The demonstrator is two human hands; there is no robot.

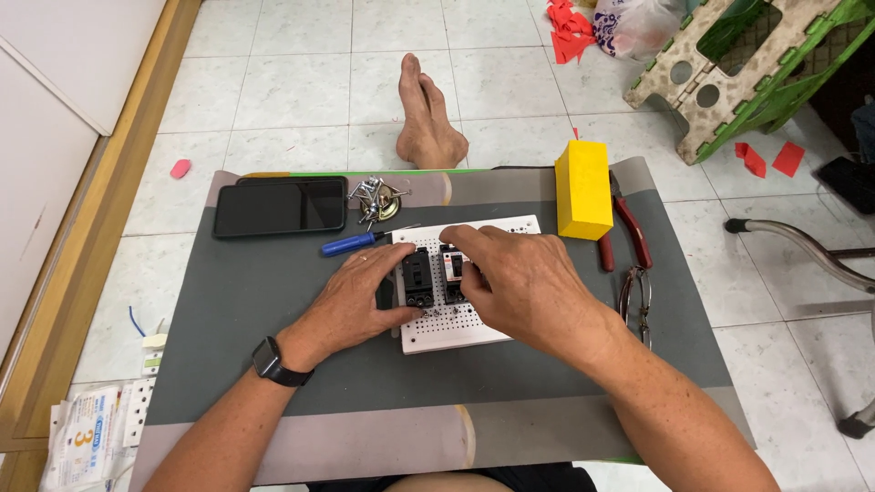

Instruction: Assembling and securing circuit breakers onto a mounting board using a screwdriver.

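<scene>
Both hands are gripping black breakers on a white perforated board point(460, 323) mid-mat: left hand point(360, 292) on the left breaker point(418, 278), right hand point(519, 282) covering the right breaker point(452, 271).

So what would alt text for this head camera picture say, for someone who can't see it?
A person's left hand and right hand rest on two black switch units on a white perforated board, set on a grey mat. Around it lie a phone, blue screwdriver, yellow box and red-handled pliers.

Bright, even indoor light, sharp throughout. Soft shadows only, close under the hands. Mild glare off floor tiles point(301, 91) toward 12 o'clock; slight wide-angle stretch at edges.
</scene>
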